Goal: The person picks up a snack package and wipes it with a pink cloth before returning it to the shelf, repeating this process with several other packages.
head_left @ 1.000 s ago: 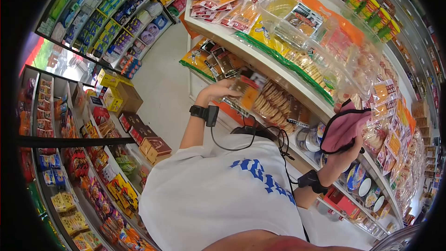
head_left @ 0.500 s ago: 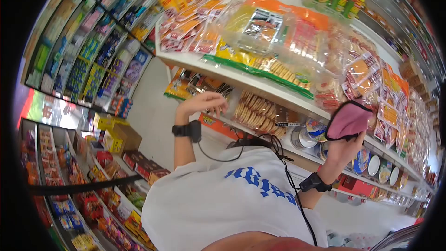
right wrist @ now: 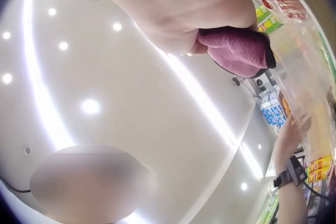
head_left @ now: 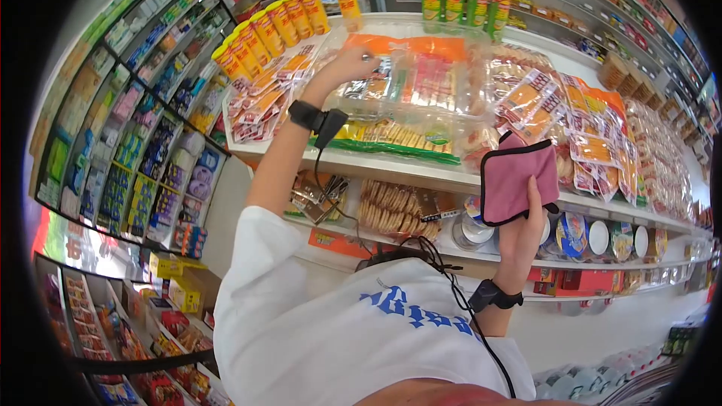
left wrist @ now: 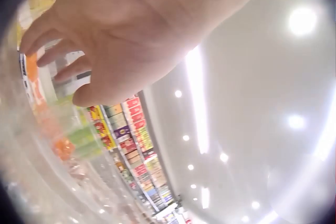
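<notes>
My left hand (head_left: 346, 74) reaches over the display top, above a clear plastic tray (head_left: 383, 109) that lies across flat snack packets. In the left wrist view, the fingers of that left hand (left wrist: 110, 40) are loosely bent and nothing shows in the palm. A black-and-white packet (head_left: 366, 89) is under the plastic beside the hand. My right hand (head_left: 524, 229) holds a pink cloth (head_left: 519, 180) with dark edging, the thumb lying across it, in front of the display's edge. The cloth (right wrist: 239, 53) also hangs from the fingers in the right wrist view.
Yellow canisters (head_left: 282, 22) line the back left, and green-and-yellow canisters (head_left: 466, 7) stand at the back. Bagged snacks (head_left: 594, 128) pile up on the right. Below, a lower shelf carries round biscuits (head_left: 398, 203), dark packets (head_left: 316, 199) and tubs (head_left: 575, 234).
My left hand let go of a brown-and-orange packet at the lower shelf, then rose to the display top. The right hand keeps the pink cloth. The head view has turned and tipped up.
</notes>
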`<state>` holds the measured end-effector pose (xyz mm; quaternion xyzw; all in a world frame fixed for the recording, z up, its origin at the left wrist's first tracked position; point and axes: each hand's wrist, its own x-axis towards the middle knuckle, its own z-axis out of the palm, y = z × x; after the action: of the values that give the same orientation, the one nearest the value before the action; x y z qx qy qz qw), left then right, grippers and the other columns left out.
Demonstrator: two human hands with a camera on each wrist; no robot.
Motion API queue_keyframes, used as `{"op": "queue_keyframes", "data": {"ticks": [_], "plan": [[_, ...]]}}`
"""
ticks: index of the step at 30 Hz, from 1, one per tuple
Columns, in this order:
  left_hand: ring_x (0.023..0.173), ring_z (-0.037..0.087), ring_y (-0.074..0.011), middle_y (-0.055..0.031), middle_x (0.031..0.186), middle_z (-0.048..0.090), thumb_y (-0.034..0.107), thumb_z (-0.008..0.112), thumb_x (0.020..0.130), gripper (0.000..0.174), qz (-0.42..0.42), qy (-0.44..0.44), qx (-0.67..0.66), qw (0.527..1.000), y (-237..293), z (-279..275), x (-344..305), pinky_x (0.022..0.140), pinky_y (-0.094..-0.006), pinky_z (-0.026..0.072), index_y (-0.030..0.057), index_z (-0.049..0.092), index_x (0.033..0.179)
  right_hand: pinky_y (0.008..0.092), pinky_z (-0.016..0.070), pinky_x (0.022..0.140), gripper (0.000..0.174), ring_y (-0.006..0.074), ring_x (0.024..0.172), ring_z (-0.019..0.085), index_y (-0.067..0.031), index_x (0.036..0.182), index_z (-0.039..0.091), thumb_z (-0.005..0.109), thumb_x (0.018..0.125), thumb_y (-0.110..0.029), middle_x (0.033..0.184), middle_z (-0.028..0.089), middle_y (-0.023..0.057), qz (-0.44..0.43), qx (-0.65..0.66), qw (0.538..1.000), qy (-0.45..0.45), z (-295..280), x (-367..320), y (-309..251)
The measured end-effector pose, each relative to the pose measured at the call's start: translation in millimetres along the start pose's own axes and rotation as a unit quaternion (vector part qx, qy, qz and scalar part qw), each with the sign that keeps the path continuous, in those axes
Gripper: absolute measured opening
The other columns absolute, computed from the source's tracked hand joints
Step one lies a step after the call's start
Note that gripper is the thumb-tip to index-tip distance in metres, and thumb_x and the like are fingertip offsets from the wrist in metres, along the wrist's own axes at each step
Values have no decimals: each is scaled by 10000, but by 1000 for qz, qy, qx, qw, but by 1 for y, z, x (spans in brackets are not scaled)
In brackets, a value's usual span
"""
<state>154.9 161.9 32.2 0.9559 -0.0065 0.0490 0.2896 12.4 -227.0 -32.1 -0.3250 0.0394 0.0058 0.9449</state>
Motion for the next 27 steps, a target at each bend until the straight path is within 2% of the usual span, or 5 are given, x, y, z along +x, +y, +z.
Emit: {"op": "queue_keyframes", "data": {"ticks": [5, 16, 20, 24, 27], "plan": [[818, 675, -258, -125, 971, 674, 417, 718, 792, 585, -211, -153, 33, 965, -51, 30, 39, 633, -406, 568, -51, 596, 1122, 381, 460, 993, 426, 212, 1173, 571, 3, 1322, 491, 615, 937, -129, 1268, 580, 96, -41, 16, 999, 18, -15, -9, -13], [773, 681, -236, -112, 884, 713, 187, 836, 600, 488, 14, 103, -24, 994, -92, 21, 29, 733, -331, 539, 21, 675, 1030, 323, 447, 941, 401, 162, 1100, 581, 14, 1276, 528, 643, 923, -138, 1191, 606, 70, 15, -1, 1000, -12, -3, 3, 1], [710, 667, -272, -175, 763, 677, 252, 742, 727, 341, -39, 139, -19, 989, -73, 8, 18, 688, -363, 518, -23, 684, 920, 355, 436, 996, 437, 191, 1168, 562, 9, 1322, 486, 597, 958, -207, 1267, 577, 84, 40, -15, 998, -35, -7, 4, 7], [619, 611, -240, -115, 752, 659, 250, 662, 882, 393, 119, 400, -55, 907, -29, 0, -13, 606, -381, 484, -47, 577, 1125, 380, 420, 1039, 494, 215, 1225, 538, 9, 1368, 440, 541, 991, -294, 1325, 546, 100, 35, 3, 999, -40, -5, 5, 4], [628, 588, -134, -46, 780, 662, 217, 629, 934, 371, 204, 366, -259, 870, 10, -4, -41, 572, -318, 468, -10, 534, 1212, 384, 420, 1033, 510, 219, 1232, 531, 7, 1378, 430, 522, 998, -320, 1328, 541, 106, 26, -19, 999, -28, 0, 7, 3]]}}
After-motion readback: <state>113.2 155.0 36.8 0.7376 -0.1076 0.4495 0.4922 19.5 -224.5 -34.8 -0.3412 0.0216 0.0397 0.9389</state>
